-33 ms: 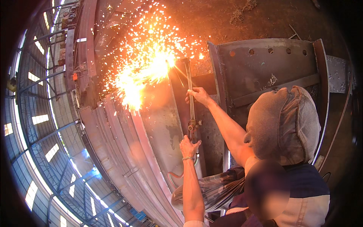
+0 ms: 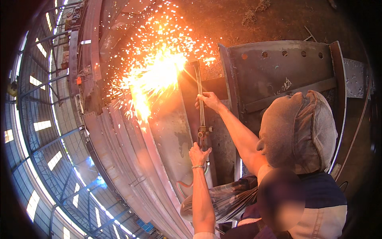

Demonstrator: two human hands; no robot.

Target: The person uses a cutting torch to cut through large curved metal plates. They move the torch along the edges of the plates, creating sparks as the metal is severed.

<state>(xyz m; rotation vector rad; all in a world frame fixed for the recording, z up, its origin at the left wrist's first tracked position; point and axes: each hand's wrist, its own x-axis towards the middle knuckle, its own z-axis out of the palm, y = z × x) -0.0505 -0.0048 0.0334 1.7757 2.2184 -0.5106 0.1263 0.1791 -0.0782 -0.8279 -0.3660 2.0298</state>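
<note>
Neither my left hand nor my right hand shows. A person in a grey cap [image 2: 304, 133] sits or crouches at the lower right, both bare arms stretched toward a cutting torch [image 2: 201, 115]. That person's upper hand [image 2: 209, 99] is closed round the torch's long tubes. The lower hand [image 2: 197, 154], with a bracelet at its wrist, is at the handle behind the valves, its grip partly hidden. Bright sparks [image 2: 159, 75] burst from the torch tip over a steel plate [image 2: 173, 119]. Glare hides the cut spot.
A large steel section [image 2: 286, 67] with round holes stands at the right. Long steel beams [image 2: 119, 143] run along the left. Near the person's patterned trouser leg [image 2: 227, 195] curves a red hose [image 2: 184, 184]. Blue light [image 2: 99, 181] glows far off at the left.
The spray of sparks has changed shape, with its lower stream reaching slightly farther down. The person's hands and the torch have not visibly moved.
</note>
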